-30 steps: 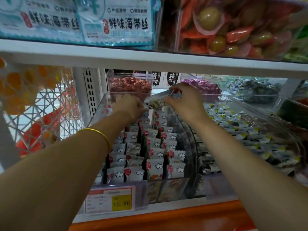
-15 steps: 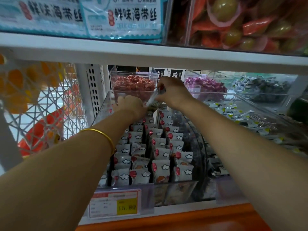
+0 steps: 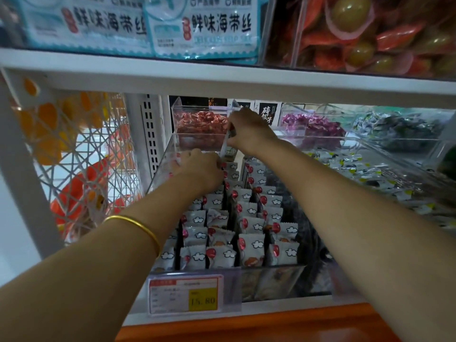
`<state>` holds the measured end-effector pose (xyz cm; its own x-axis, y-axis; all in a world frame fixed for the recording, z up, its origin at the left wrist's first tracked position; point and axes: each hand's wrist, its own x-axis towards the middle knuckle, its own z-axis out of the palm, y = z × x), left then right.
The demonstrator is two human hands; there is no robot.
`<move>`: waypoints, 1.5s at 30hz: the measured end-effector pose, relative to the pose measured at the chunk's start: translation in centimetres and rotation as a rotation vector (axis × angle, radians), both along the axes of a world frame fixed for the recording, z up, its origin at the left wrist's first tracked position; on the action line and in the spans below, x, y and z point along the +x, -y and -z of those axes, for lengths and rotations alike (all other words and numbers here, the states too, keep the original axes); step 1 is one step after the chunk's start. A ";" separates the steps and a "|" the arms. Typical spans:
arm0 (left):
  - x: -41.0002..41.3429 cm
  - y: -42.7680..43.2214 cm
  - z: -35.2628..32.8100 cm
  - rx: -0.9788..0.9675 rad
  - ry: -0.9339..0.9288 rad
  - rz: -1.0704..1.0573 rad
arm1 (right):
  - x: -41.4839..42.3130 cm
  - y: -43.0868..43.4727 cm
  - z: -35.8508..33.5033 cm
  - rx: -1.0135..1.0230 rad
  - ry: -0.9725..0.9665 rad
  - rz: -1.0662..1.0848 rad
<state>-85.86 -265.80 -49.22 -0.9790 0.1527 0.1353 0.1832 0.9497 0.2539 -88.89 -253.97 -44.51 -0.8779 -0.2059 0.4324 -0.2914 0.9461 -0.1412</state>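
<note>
At the near edge of the shelf, an orange lip (image 3: 246,324) runs below a price tag (image 3: 183,296) with a yellow panel, clipped to the front left of the clear bin (image 3: 271,280). Inside the bin, white snack packets (image 3: 251,248) printed with clouds and a red dot stand upright in tight rows, running from the front wall back toward the far end. Both forearms reach over these rows, and the left one wears a gold bangle (image 3: 138,224) near the wrist.

The left hand (image 3: 197,169) is down at the far left of the bin, knuckles up and fingers bent into the last rows. Its fingertips are hidden, so I cannot tell whether it holds anything. Just beyond it and a little to the right, the right hand (image 3: 249,130) is closed around a single packet (image 3: 225,141), pinching it by its upper end. This packet hangs edge-on and tilted, its lower end over the back corner of the bin, close to the left hand's knuckles. The two hands are near each other but not touching.

To the right, a neighbouring bin (image 3: 357,169) holds loose packets with yellow-green marks. Behind it, at the back edge of the shelf, are a tub of red sweets (image 3: 199,124) and a tub of purple sweets (image 3: 313,127). To the left is white netting (image 3: 74,144) with orange things behind it. The upper shelf board (image 3: 222,75) carries pale blue seaweed packs (image 3: 202,25)
</note>
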 end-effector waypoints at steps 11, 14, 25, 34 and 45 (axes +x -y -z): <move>0.3 -1.0 0.4 -0.098 -0.035 0.092 | 0.6 -1.5 1.1 -0.213 -0.029 0.024; 0.1 -1.3 0.7 -0.159 -0.041 0.126 | 0.7 -1.7 1.2 -0.271 -0.014 0.034; 0.6 -0.8 0.4 -0.245 0.085 0.150 | 1.2 -1.8 1.3 -0.359 -0.060 0.004; 1.6 -0.3 0.1 -0.171 0.090 0.162 | 1.0 -0.4 1.9 -0.055 0.205 -0.076; 3.1 0.9 -0.9 -0.200 0.129 0.161 | -2.0 -0.2 2.0 -0.036 0.167 0.099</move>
